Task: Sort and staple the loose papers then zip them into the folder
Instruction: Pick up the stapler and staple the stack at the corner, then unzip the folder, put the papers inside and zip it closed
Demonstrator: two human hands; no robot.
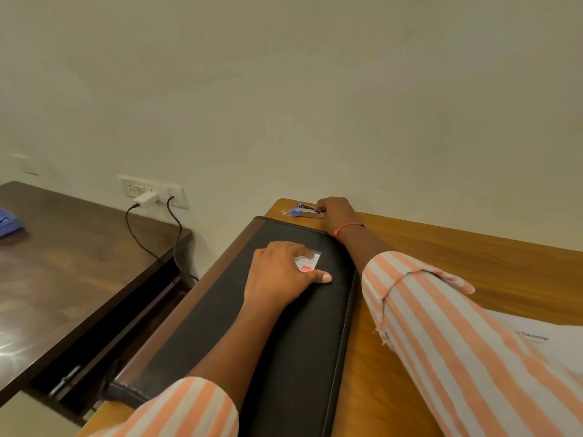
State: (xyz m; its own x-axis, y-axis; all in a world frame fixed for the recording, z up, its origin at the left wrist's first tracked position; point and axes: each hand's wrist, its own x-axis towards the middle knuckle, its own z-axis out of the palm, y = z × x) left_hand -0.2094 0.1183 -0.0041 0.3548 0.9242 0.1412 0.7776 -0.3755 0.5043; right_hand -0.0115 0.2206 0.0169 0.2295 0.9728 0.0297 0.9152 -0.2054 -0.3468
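Note:
A black zip folder [277,329] lies closed along the left side of the light wooden table [457,263]. My left hand [284,272] rests flat on its cover, fingers spread over a small white and red label [307,263]. At the table's far corner lies a blue and silver stapler [304,210], and my right hand [339,214] reaches across the folder and grips its rear end. A white printed sheet [545,339] shows at the right, mostly hidden under my striped right sleeve.
A dark wooden desk [79,257] stands to the left across a gap, with a blue object [8,222] at its far left. A wall socket [154,192] holds a white charger and two black cables hanging into the gap. The wall runs close behind the table.

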